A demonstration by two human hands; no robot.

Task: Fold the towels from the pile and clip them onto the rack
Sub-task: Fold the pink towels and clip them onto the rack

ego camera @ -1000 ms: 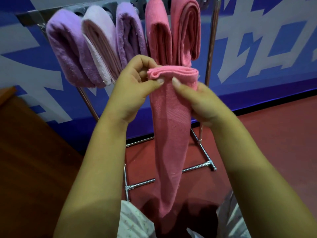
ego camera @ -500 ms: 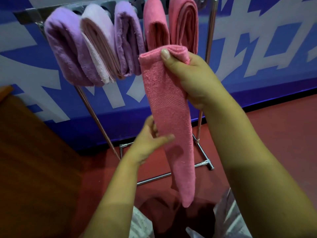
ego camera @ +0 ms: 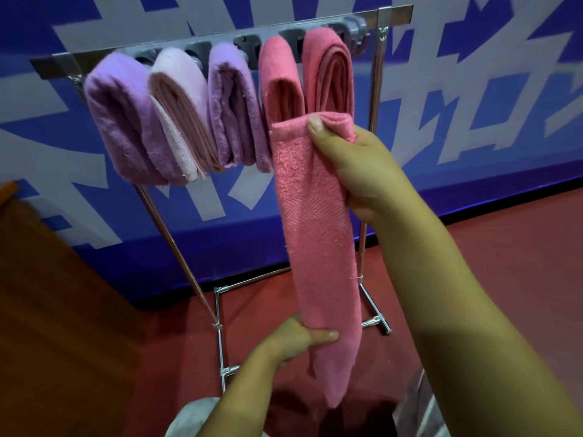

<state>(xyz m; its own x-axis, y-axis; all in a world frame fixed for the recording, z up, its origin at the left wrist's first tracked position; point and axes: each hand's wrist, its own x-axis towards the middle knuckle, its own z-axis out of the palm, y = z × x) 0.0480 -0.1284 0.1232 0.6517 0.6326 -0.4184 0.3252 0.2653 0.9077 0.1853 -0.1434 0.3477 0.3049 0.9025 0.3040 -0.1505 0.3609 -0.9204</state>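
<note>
A long pink towel (ego camera: 315, 234), folded into a narrow strip, hangs straight down in front of the rack. My right hand (ego camera: 356, 165) pinches its folded top end, thumb across the front. Near the towel's lower end, my left hand (ego camera: 293, 339) grips it, thumb on the front and fingers behind. The metal rack (ego camera: 53, 66) holds several folded towels clipped side by side: purple (ego camera: 123, 127), pale pink (ego camera: 179, 111), purple (ego camera: 233, 105), and two pink ones (ego camera: 280, 80) at the right.
A grey clip (ego camera: 356, 28) at the rack's right end holds nothing. The rack's chrome legs (ego camera: 220, 332) stand on a red floor. A blue and white wall is close behind. A brown wooden surface (ego camera: 47, 310) lies at the left.
My left hand let go of the towel's top, slid down its length and now grips near the bottom. My right hand alone keeps the top, held lower than half a second ago.
</note>
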